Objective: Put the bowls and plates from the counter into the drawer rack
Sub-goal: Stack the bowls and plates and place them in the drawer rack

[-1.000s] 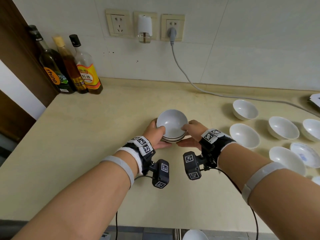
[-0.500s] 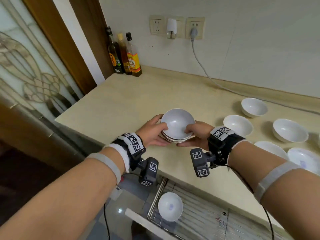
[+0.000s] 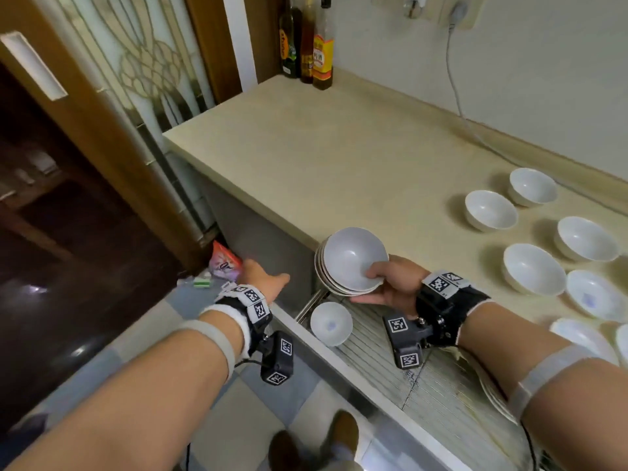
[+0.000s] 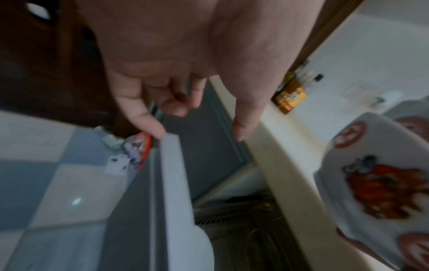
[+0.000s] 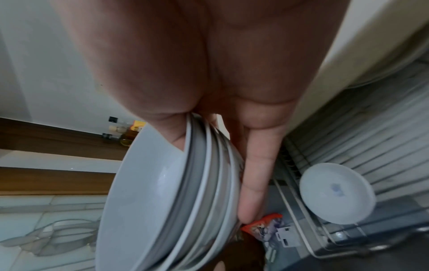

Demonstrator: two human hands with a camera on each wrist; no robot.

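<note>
My right hand (image 3: 365, 286) grips a tilted stack of several white bowls (image 3: 353, 260) at the counter's front edge, above the open drawer rack (image 3: 424, 379). In the right wrist view the thumb sits inside the top bowl's rim and the fingers (image 5: 253, 183) lie under the stack of bowls (image 5: 162, 192). One small white bowl (image 3: 331, 322) sits in the rack's left corner, and plates (image 3: 492, 392) stand further right. My left hand (image 3: 268, 277) is empty, fingers relaxed, at the left end of the drawer front (image 4: 176, 183). Several bowls (image 3: 530, 268) remain on the counter (image 3: 339, 158).
Three bottles (image 3: 306, 45) stand at the counter's back left corner, and a grey cable (image 3: 455, 90) runs along the wall. A glass-panelled door (image 3: 136, 62) is at the left. A snack wrapper (image 3: 224, 263) lies on the floor tiles. My shoes (image 3: 339, 436) are below the drawer.
My left hand let go of the bowl stack and dropped left toward the drawer front. The right hand alone carried the stack off the counter's edge and tilted it over the rack.
</note>
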